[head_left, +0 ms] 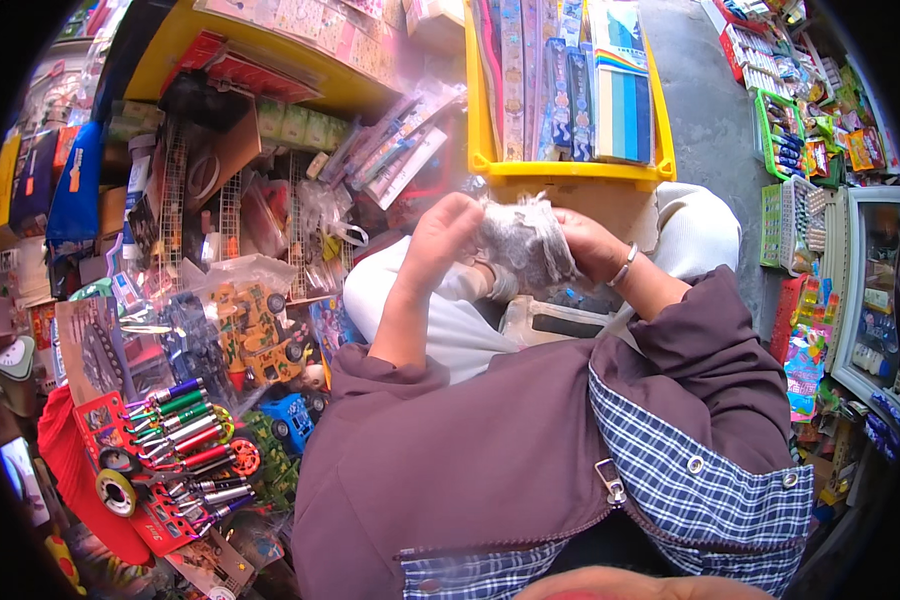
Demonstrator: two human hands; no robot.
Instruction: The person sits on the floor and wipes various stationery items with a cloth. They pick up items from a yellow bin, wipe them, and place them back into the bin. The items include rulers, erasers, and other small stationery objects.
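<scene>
A crumpled grey cloth, frayed and whitish at its upper edge, is held up in front of my lap. My right hand grips its right side, the thumb along the top and the other fingers partly hidden behind it. At its upper left edge my left hand is closed, fingers curled in and slightly blurred. Just beyond the cloth stands a yellow plastic crate, filled with long flat patterned packets and blue-striped sheets.
On my left, toy vehicles, carded pens and plastic-wrapped goods are heaped close to my arm. Green baskets and a white-framed glass case line the right. A pale box with a dark slot lies between my legs.
</scene>
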